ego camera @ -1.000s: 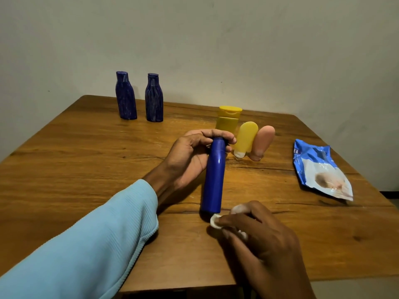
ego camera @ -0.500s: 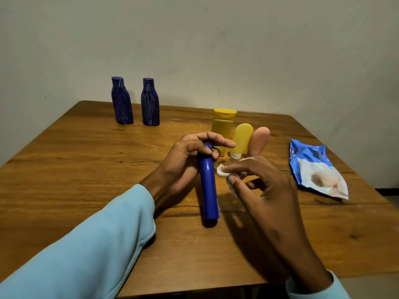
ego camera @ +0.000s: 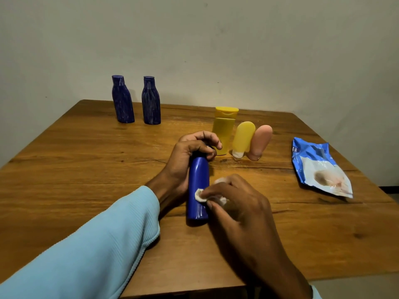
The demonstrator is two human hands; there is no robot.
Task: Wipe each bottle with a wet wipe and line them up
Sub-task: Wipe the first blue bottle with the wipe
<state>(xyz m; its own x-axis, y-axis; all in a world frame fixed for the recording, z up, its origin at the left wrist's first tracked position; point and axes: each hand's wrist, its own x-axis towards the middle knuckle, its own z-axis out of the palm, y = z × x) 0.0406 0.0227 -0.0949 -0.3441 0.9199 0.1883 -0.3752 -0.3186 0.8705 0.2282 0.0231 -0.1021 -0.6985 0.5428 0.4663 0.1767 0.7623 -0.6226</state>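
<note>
blue bottle (ego camera: 198, 186) stands on the wooden table (ego camera: 64, 165), its top gripped by the left hand (ego camera: 187, 156). right hand (ego camera: 235, 203) pinches a white wet wipe (ego camera: 199, 194) against its lower side. beyond the left hand's fingers stand a yellow bottle (ego camera: 224, 128), a yellow tube (ego camera: 243, 135) and a peach tube (ego camera: 260, 141); right of the right hand lies a blue wipes packet (ego camera: 317, 167), writing unreadable. two dark blue bottles (ego camera: 136, 99) stand far beyond the left hand.

Middle of the worktop (ego camera: 86, 169): one bottle (ego camera: 198, 186) between both hands. Two bottles (ego camera: 136, 100) stand together at 11 o'clock, three tubes (ego camera: 244, 134) bunched just past it at 1, wipe pack (ego camera: 319, 169) at 3.
</note>
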